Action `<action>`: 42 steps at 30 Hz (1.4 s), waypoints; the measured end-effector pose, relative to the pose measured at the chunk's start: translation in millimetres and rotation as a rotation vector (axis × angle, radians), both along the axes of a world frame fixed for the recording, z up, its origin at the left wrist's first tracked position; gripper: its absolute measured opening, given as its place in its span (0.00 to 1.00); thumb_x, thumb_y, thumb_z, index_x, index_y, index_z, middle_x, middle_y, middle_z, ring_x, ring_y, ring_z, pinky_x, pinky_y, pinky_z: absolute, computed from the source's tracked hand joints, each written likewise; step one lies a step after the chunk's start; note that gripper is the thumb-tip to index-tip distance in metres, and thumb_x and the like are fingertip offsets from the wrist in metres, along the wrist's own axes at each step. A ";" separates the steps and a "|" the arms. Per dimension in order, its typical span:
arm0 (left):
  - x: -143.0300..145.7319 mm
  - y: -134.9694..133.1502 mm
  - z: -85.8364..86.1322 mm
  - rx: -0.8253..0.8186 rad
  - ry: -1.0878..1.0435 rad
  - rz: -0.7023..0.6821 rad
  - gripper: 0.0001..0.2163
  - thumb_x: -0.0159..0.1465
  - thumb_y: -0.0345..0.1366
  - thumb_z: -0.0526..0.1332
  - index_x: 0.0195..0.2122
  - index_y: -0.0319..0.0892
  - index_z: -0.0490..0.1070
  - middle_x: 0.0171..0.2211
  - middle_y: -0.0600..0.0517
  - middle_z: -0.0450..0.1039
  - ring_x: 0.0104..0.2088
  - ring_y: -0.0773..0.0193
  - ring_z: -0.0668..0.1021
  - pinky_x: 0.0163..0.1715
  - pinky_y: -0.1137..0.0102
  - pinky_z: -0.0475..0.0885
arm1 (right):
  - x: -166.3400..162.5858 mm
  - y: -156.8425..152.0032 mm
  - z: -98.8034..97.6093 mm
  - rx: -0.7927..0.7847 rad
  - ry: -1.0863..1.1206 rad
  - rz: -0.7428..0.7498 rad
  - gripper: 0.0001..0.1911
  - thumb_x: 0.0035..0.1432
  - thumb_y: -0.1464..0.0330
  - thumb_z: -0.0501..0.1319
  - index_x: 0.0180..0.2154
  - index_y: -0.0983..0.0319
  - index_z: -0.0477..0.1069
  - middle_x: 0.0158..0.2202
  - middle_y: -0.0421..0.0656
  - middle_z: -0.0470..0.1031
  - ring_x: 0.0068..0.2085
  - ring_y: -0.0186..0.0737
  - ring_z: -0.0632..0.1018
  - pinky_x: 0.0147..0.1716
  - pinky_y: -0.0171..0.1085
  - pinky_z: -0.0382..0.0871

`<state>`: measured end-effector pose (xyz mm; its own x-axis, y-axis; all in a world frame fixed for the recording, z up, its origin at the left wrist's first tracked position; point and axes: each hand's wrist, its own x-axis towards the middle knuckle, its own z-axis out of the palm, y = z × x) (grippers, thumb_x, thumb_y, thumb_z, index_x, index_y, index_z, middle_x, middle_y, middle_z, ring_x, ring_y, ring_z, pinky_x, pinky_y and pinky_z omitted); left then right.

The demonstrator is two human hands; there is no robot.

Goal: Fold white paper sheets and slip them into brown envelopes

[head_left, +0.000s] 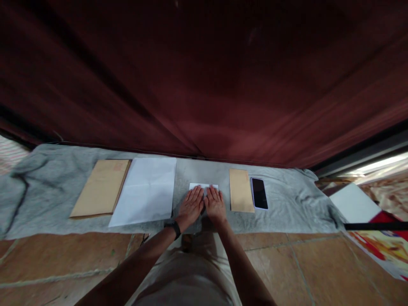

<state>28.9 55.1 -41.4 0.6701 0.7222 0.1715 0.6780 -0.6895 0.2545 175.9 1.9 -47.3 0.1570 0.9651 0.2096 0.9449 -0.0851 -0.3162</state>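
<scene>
Both palms face down on a small piece of white paper, apparently folded, near the middle of the grey cloth. My left hand lies flat on its left part, fingers stretched forward, with a dark band on the wrist. Beside it, my right hand presses flat on the right part, the thumbs close together. Most of the paper is hidden under the hands; only its far edge shows. To the left lies a stack of large white sheets. A brown envelope rests to the right of my right hand.
A pile of large brown envelopes sits at the left on the grey cloth. A phone lies right of the small envelope. Dark red fabric rises behind. At the far right are a white board and a colourful printed sheet.
</scene>
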 end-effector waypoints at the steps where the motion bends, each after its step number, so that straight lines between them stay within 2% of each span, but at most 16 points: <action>1: 0.5 1.7 0.4 0.000 0.003 0.005 0.25 0.71 0.34 0.45 0.68 0.34 0.58 0.70 0.42 0.57 0.71 0.56 0.56 0.70 0.57 0.50 | -1.8 1.3 -0.8 0.002 -0.013 -0.013 0.25 0.72 0.64 0.48 0.67 0.64 0.61 0.69 0.52 0.60 0.70 0.48 0.60 0.67 0.53 0.50; 4: 1.2 3.5 1.5 0.001 0.007 0.020 0.26 0.71 0.35 0.46 0.69 0.32 0.58 0.71 0.40 0.55 0.72 0.55 0.55 0.70 0.56 0.50 | -5.1 -0.6 -4.9 0.035 -0.059 -0.058 0.28 0.73 0.61 0.49 0.68 0.65 0.57 0.70 0.56 0.57 0.70 0.53 0.59 0.66 0.55 0.51; 8: -2.5 3.8 1.8 -0.001 0.008 0.070 0.27 0.71 0.37 0.47 0.69 0.31 0.56 0.71 0.39 0.53 0.72 0.53 0.53 0.70 0.56 0.49 | -2.2 -9.9 -10.2 0.084 -0.087 -0.113 0.30 0.73 0.60 0.47 0.69 0.69 0.56 0.69 0.59 0.58 0.69 0.54 0.60 0.66 0.55 0.52; 14: -7.4 4.2 1.4 0.017 0.024 0.175 0.28 0.70 0.35 0.47 0.69 0.27 0.54 0.71 0.37 0.53 0.72 0.52 0.53 0.70 0.54 0.50 | 2.5 -16.6 -12.0 0.072 -0.097 -0.143 0.31 0.73 0.60 0.46 0.70 0.70 0.53 0.69 0.58 0.58 0.69 0.54 0.61 0.66 0.54 0.52; 21: 6.7 -10.7 1.3 0.047 0.022 -0.005 0.26 0.71 0.34 0.46 0.70 0.36 0.56 0.70 0.45 0.56 0.71 0.57 0.56 0.71 0.57 0.50 | 1.0 -15.9 -9.0 0.048 -0.129 -0.148 0.31 0.74 0.60 0.46 0.70 0.70 0.52 0.69 0.56 0.58 0.69 0.52 0.61 0.66 0.53 0.52; 26: 1.6 -10.1 1.6 0.034 0.040 -0.036 0.25 0.72 0.36 0.47 0.69 0.36 0.58 0.71 0.44 0.55 0.71 0.56 0.56 0.71 0.58 0.51 | 3.9 -23.2 -12.1 0.061 -0.129 -0.135 0.30 0.74 0.62 0.44 0.70 0.70 0.52 0.69 0.56 0.59 0.69 0.52 0.61 0.66 0.52 0.53; 34: -15.0 -18.1 1.8 0.064 0.026 -0.013 0.26 0.72 0.38 0.49 0.70 0.36 0.56 0.71 0.42 0.55 0.71 0.56 0.56 0.71 0.57 0.49 | 7.5 -43.5 -16.4 0.106 -0.145 -0.127 0.30 0.73 0.61 0.45 0.70 0.70 0.51 0.68 0.57 0.60 0.69 0.53 0.61 0.65 0.53 0.55; 38: -19.3 -18.8 3.9 0.061 0.019 -0.052 0.25 0.72 0.37 0.50 0.70 0.43 0.56 0.72 0.44 0.53 0.71 0.55 0.56 0.71 0.55 0.49 | -8.3 -43.5 -13.0 0.114 -0.162 -0.020 0.30 0.73 0.63 0.46 0.70 0.68 0.50 0.70 0.56 0.58 0.70 0.51 0.59 0.65 0.53 0.55; 42: -20.2 -17.5 5.7 0.052 0.031 -0.075 0.26 0.71 0.37 0.50 0.70 0.42 0.56 0.72 0.44 0.52 0.72 0.55 0.55 0.70 0.55 0.50 | -19.7 -48.0 -12.8 0.101 -0.147 0.056 0.30 0.73 0.62 0.47 0.70 0.67 0.50 0.70 0.55 0.58 0.71 0.48 0.58 0.67 0.52 0.54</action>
